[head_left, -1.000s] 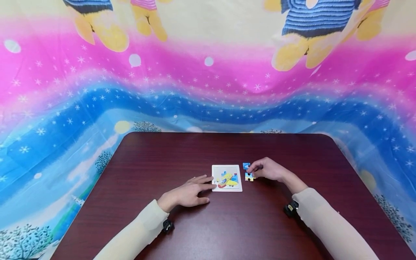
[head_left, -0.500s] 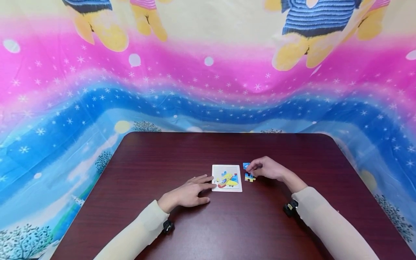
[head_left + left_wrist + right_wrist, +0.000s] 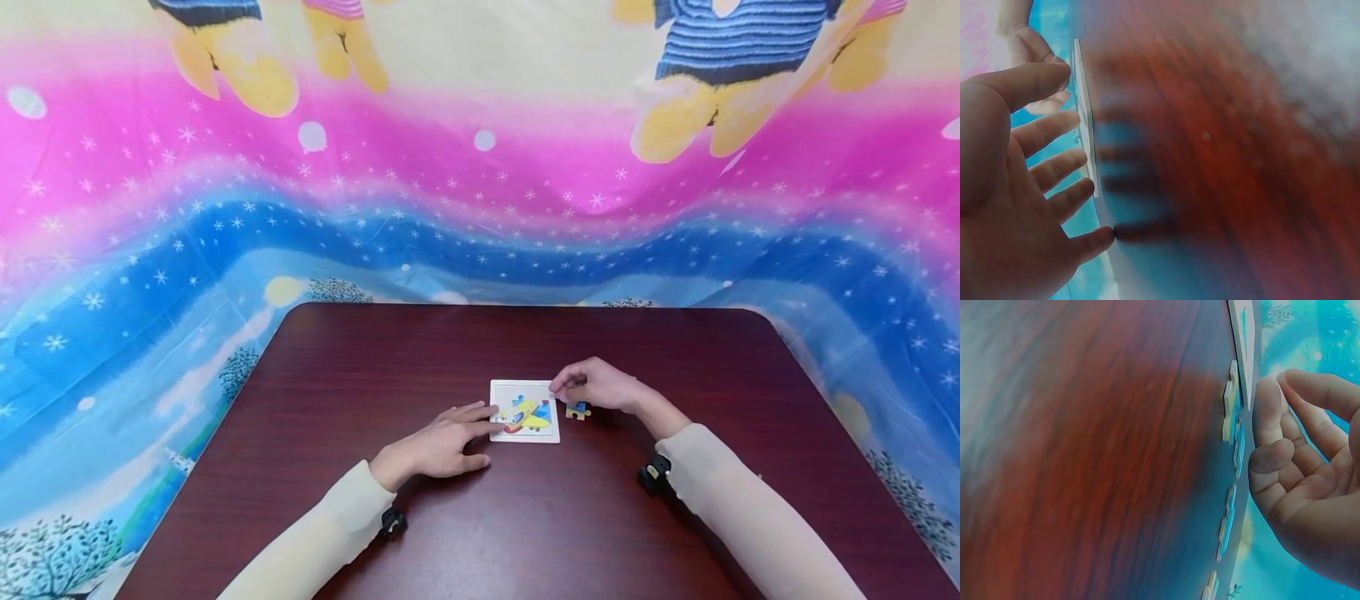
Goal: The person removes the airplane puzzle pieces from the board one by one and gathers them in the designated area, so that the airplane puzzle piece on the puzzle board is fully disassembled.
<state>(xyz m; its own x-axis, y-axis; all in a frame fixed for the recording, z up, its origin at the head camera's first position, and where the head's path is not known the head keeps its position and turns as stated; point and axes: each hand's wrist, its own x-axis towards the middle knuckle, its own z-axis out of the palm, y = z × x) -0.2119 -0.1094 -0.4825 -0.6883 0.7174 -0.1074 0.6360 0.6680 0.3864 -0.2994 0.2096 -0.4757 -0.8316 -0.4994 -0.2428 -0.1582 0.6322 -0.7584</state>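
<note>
A small white-framed puzzle board (image 3: 522, 412) with a partly filled yellow airplane picture lies on the table. My left hand (image 3: 441, 442) rests at the board's left edge, with outstretched fingertips on it. In the left wrist view, the fingers (image 3: 1057, 169) are spread. My right hand (image 3: 600, 386) is at the board's upper right corner, its fingers bent and thumb close to them. Whether anything is between these fingertips is hidden. Below this hand lies a blue-and-yellow puzzle piece (image 3: 577, 412). In the right wrist view, several thin puzzle pieces (image 3: 1227, 522) lie on the table beside the hand.
The dark red wooden table (image 3: 480, 517) has rounded far corners. Behind it hangs a colourful printed cloth (image 3: 480, 217) with snowflakes and cartoon bears, draped round the table's far and side edges. A small black camera (image 3: 655, 473) sits on the right wrist.
My right hand has shifted left from the loose pieces to the board's upper right corner. A blue piece seen earlier beside the board no longer shows. The left hand stays on the board.
</note>
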